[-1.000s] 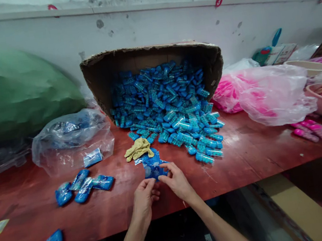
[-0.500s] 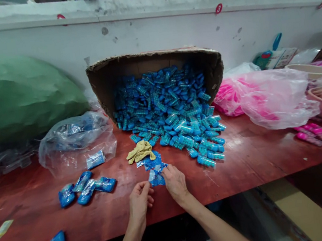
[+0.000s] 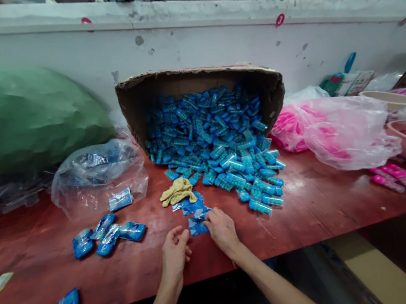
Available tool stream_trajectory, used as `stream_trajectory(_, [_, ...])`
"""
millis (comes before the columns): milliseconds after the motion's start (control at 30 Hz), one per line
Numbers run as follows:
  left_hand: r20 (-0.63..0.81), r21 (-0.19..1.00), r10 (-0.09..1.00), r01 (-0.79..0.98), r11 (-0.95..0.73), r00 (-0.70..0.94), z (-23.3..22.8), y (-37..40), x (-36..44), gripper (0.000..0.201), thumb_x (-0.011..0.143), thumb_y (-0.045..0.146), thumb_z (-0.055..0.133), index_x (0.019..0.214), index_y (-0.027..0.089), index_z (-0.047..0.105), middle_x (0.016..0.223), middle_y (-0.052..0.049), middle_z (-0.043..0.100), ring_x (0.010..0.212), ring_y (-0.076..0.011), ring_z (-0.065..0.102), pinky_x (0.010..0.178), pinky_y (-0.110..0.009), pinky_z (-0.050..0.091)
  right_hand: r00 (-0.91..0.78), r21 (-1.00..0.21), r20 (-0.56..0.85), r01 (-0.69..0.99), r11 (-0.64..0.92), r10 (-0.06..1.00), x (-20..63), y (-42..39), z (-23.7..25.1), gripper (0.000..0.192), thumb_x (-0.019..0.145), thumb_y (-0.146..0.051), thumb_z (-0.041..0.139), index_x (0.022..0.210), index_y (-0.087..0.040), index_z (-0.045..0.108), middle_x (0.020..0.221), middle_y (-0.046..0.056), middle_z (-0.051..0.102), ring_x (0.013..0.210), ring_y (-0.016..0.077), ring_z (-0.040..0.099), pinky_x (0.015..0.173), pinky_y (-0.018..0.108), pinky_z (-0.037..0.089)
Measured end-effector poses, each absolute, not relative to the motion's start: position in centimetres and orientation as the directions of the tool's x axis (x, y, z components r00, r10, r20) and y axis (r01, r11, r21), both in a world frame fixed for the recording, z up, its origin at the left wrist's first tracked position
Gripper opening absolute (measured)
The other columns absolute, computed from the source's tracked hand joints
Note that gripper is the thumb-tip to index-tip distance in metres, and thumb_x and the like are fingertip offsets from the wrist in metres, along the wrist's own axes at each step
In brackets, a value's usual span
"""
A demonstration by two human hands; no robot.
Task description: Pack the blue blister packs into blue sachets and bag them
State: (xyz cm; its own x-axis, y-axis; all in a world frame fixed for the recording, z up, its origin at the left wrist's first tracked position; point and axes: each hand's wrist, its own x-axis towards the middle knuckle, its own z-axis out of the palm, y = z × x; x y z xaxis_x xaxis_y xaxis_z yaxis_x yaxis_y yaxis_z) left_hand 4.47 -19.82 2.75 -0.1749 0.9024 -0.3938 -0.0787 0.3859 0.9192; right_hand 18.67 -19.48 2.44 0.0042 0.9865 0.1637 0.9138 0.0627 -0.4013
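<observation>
While on red table (image 3: 326,200):
Box (image 3: 135,101): tipped; blue capsules (image 3: 221,149) spilling out
Packets (image 3: 195,216): flat, between both hands
Right hand (image 3: 222,230): fingers curled, pressing packets
Left hand (image 3: 175,254): fingers pinched at packet edge

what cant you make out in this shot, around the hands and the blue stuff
Head view only:
- Print on the blue packets between the left hand and right hand: too small, partly covered by fingers.
- Back of the cardboard box: buried under the blue capsules.
- Clear bag contents: blurred by plastic.
</observation>
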Motion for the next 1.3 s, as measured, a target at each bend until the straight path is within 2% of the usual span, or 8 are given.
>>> stream_trajectory(133, [-0.373, 0.921, 0.922, -0.162, 0.354, -0.102, 3.2, -20.2, 4.9, 0.053, 0.055, 0.033, 0.070, 0.100, 0.015, 0.046, 0.066, 0.003, 0.057, 0.041, -0.0063, 0.048, 0.033, -0.016, 0.032, -0.021, -0.704, 0.216, 0.689, 0.171, 0.976, 19.1, -20.3, 3.9, 0.005, 0.080, -0.020, 0.054, 0.075, -0.020, 0.054, 0.078, 0.000, 0.056, 0.077, 0.0147, 0.052, 0.070, 0.024, 0.038])
stream_trajectory(267, [-0.407, 0.890, 0.913, -0.208, 0.405, 0.035, 3.4, -20.3, 5.5, 0.035, 0.057, 0.036, 0.069, 0.078, 0.012, 0.056, 0.056, 0.004, 0.055, 0.042, -0.0052, 0.046, 0.036, -0.016, 0.033, -0.018, -0.981, 0.065, 0.180, 0.068, 0.998, 18.9, -20.6, 4.1, 0.007, 0.073, -0.023, 0.058, 0.072, -0.020, 0.052, 0.068, -0.003, 0.054, 0.065, 0.0126, 0.049, 0.063, 0.024, 0.039])
stream_trajectory(367, [-0.438, 0.872, 0.899, -0.238, 0.428, 0.012, 3.2, -20.2, 5.8, 0.034, 0.056, 0.038, 0.069, 0.075, 0.012, 0.057, 0.052, 0.003, 0.056, 0.040, -0.0051, 0.045, 0.037, -0.016, 0.031, -0.035, -0.953, -0.171, -0.246, -0.175, 0.985, 18.4, -20.3, 3.3, 0.029, 0.063, -0.029, 0.066, 0.086, -0.018, 0.052, 0.069, -0.003, 0.056, 0.061, 0.0116, 0.050, 0.059, 0.024, 0.040])
stream_trajectory(433, [-0.448, 0.869, 0.894, -0.228, 0.439, 0.015, 3.0, -20.1, 5.9, 0.035, 0.055, 0.039, 0.069, 0.074, 0.013, 0.057, 0.051, 0.003, 0.057, 0.039, -0.0056, 0.044, 0.037, -0.017, 0.031, -0.085, -0.896, -0.265, -0.347, -0.278, 0.961, 18.1, -20.2, 2.8, 0.032, 0.060, -0.032, 0.067, 0.084, -0.015, 0.054, 0.067, -0.002, 0.056, 0.056, 0.0104, 0.049, 0.055, 0.023, 0.038])
stream_trajectory(700, [-0.367, 0.926, 0.930, -0.091, 0.365, 0.003, 2.3, -19.2, 5.8, 0.030, 0.056, 0.041, 0.068, 0.062, 0.012, 0.059, 0.047, 0.004, 0.053, 0.041, -0.0066, 0.041, 0.039, -0.019, 0.029, 0.053, -0.937, -0.265, -0.248, -0.245, 0.963, 16.9, -20.6, 2.6, 0.022, 0.066, -0.034, 0.061, 0.062, -0.014, 0.054, 0.053, -0.005, 0.048, 0.047, 0.0073, 0.038, 0.044, 0.019, 0.030])
stream_trajectory(967, [-0.438, 0.851, 0.894, -0.278, 0.446, 0.094, 4.1, -19.0, 7.0, 0.033, 0.054, 0.042, 0.070, 0.057, 0.013, 0.055, 0.043, 0.004, 0.051, 0.037, -0.0082, 0.045, 0.038, -0.021, 0.036, 0.233, -0.981, -0.186, -0.101, -0.166, 0.955, 16.0, -20.8, 2.5, 0.028, 0.078, -0.041, 0.047, 0.062, -0.019, 0.048, 0.052, -0.005, 0.044, 0.048, 0.0097, 0.041, 0.044, 0.020, 0.032])
stream_trajectory(1167, [-0.546, 0.764, 0.810, -0.270, 0.586, 0.216, 4.7, -19.3, 6.0, 0.033, 0.050, 0.035, 0.076, 0.067, 0.013, 0.057, 0.049, 0.003, 0.056, 0.039, -0.0076, 0.049, 0.035, -0.018, 0.036, 0.168, -0.952, 0.046, 0.306, -0.008, 0.985, 17.9, -21.8, 4.3, 0.034, 0.085, -0.035, 0.042, 0.055, -0.018, 0.044, 0.053, -0.006, 0.039, 0.052, 0.0088, 0.039, 0.050, 0.019, 0.032])
stream_trajectory(1300, [-0.552, 0.746, 0.811, -0.320, 0.585, 0.196, 4.1, -19.4, 5.5, 0.032, 0.055, 0.038, 0.073, 0.063, 0.015, 0.053, 0.044, 0.004, 0.053, 0.036, -0.0076, 0.047, 0.033, -0.017, 0.033, 0.208, -0.684, 0.192, 0.729, -0.021, 0.959, 22.5, -22.2, 5.6, 0.017, 0.085, -0.029, 0.046, 0.078, -0.019, 0.058, 0.082, 0.004, 0.057, 0.078, 0.0165, 0.052, 0.071, 0.025, 0.039])
